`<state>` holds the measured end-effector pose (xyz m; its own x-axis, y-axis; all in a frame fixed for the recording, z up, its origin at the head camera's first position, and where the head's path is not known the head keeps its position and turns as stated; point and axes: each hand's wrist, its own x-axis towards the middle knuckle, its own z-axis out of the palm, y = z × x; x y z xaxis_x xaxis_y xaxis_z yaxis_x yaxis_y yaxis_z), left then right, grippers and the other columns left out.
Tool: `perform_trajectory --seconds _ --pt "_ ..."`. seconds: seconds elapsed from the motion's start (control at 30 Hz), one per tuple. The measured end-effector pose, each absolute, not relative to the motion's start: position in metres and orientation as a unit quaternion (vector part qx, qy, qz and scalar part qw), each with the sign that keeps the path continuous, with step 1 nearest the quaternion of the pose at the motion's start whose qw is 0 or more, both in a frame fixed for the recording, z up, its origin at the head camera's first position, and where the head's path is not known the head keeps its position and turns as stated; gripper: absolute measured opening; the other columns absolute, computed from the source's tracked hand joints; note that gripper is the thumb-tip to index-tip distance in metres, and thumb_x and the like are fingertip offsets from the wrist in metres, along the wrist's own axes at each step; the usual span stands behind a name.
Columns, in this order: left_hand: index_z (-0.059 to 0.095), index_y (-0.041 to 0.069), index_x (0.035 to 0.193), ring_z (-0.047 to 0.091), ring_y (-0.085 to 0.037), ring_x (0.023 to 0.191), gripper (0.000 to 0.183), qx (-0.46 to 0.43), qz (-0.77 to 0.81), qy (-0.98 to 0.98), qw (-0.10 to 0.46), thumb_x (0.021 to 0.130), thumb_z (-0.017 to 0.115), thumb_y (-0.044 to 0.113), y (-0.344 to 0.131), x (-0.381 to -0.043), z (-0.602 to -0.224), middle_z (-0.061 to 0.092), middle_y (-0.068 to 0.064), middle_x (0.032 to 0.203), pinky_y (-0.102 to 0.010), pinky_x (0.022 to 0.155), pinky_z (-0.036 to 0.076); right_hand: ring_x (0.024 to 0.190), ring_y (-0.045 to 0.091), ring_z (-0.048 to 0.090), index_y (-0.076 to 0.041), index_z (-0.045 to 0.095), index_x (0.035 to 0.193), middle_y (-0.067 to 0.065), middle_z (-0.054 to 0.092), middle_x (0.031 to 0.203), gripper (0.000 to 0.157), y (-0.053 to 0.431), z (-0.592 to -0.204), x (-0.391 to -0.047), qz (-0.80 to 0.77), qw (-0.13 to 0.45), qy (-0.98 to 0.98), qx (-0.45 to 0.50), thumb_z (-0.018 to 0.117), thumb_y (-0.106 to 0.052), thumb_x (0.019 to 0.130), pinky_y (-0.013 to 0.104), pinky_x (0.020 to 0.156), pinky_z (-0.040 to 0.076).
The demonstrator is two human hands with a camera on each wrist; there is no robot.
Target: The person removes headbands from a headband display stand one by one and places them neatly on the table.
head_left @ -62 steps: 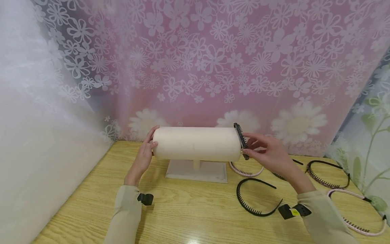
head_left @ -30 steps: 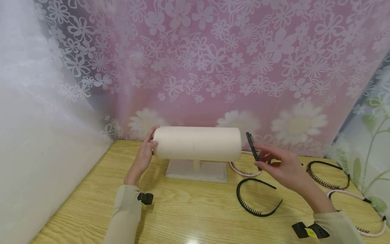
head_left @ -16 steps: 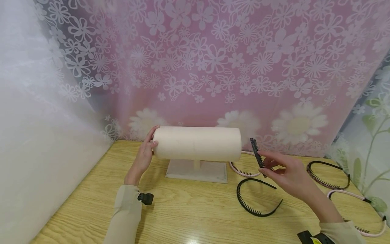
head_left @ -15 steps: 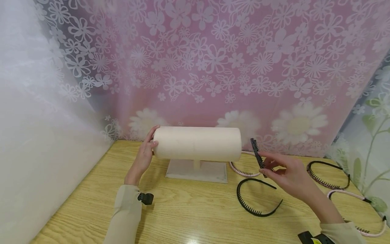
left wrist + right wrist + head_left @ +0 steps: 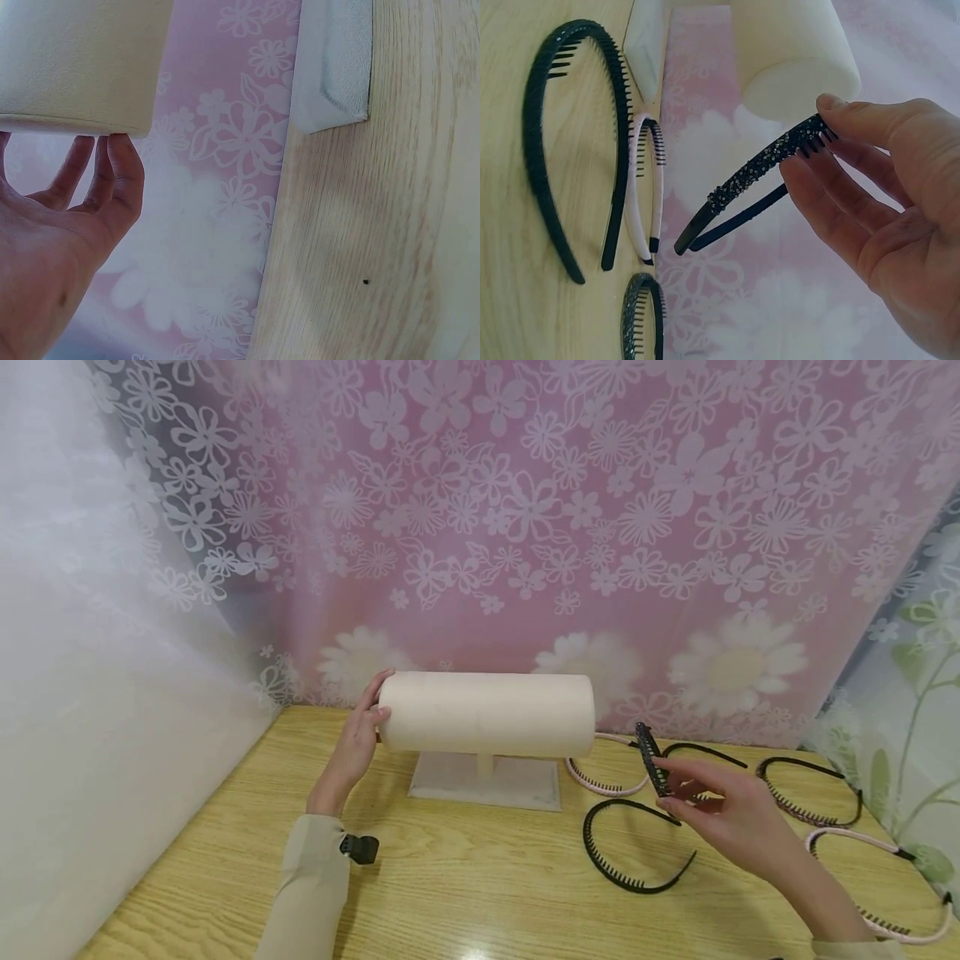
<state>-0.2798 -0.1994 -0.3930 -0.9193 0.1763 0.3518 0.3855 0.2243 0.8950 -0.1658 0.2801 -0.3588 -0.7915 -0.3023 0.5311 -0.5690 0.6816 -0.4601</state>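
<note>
A cream padded cylinder on a post and flat base forms a headband display stand (image 5: 486, 714). My left hand (image 5: 354, 752) steadies its left end, thumb in front and a finger on the upper far side. Fingertips meet the end rim in the left wrist view. Right of the stand, my right hand (image 5: 738, 814) pinches a black headband (image 5: 651, 758) with sparkling beads and inner comb teeth. In the right wrist view, thumb and fingers hold this beaded headband (image 5: 754, 171) at its top curve, its two ends pointing away from the hand, apart from the cylinder.
On the wooden table (image 5: 450, 877) lie a black toothed headband (image 5: 600, 852), a pink one (image 5: 607, 789), a dark one (image 5: 705, 748), a dark speckled one (image 5: 802, 810) and another pink one (image 5: 892, 931). A pink floral curtain (image 5: 480, 527) hangs behind.
The beaded headband has come away from the cylinder's right end, moving right and lower in my right hand's pinch. My left hand has stayed on the stand.
</note>
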Motion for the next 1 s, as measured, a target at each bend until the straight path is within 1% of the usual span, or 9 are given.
perform_trajectory --seconds 0.2,0.33,0.5,0.7,1.0 --pt "0.025 0.032 0.164 0.049 -0.042 0.122 0.057 -0.182 -0.596 -0.777 0.092 0.107 0.032 0.026 -0.199 -0.281 -0.393 0.035 -0.012 0.160 -0.044 0.083 0.049 0.079 -0.010 0.064 -0.007 0.073 0.124 -0.001 0.076 0.087 0.049 0.290 -0.364 -0.159 0.309 0.206 -0.902 0.218 0.085 -0.001 0.077 0.012 0.062 0.053" --pt "0.025 0.032 0.163 0.050 -0.042 0.121 0.057 -0.176 -0.593 -0.780 0.092 0.107 0.031 0.027 -0.199 -0.280 -0.392 0.035 -0.011 0.161 -0.044 0.082 0.049 0.078 -0.011 0.064 -0.006 0.072 0.125 -0.006 0.076 0.086 0.049 0.297 -0.369 -0.155 0.319 0.195 -0.906 0.200 0.085 -0.001 0.078 0.012 0.062 0.052" --pt "0.026 0.032 0.163 0.050 -0.042 0.121 0.057 -0.174 -0.593 -0.781 0.090 0.107 0.031 0.026 -0.198 -0.281 -0.392 0.035 -0.011 0.161 -0.043 0.082 0.049 0.075 -0.010 0.064 -0.005 0.074 0.122 -0.012 0.073 0.081 0.046 0.306 -0.375 -0.150 0.320 0.189 -0.910 0.185 0.085 -0.002 0.078 0.011 0.061 0.051" --pt "0.026 0.030 0.163 0.050 -0.042 0.121 0.058 -0.176 -0.594 -0.780 0.092 0.106 0.032 0.025 -0.198 -0.281 -0.392 0.034 -0.012 0.161 -0.042 0.080 0.050 0.073 -0.011 0.063 -0.006 0.075 0.119 -0.014 0.072 0.079 0.043 0.314 -0.382 -0.143 0.305 0.183 -0.919 0.171 0.085 -0.005 0.078 0.012 0.060 0.051" --pt "0.026 0.037 0.163 0.049 -0.042 0.122 0.056 -0.177 -0.595 -0.779 0.089 0.108 0.031 0.027 -0.199 -0.279 -0.392 0.033 -0.009 0.163 -0.044 0.084 0.048 0.073 -0.011 0.062 -0.009 0.077 0.116 -0.013 0.072 0.079 0.044 0.327 -0.395 -0.138 0.297 0.197 -0.916 0.184 0.087 -0.002 0.074 0.010 0.058 0.050"
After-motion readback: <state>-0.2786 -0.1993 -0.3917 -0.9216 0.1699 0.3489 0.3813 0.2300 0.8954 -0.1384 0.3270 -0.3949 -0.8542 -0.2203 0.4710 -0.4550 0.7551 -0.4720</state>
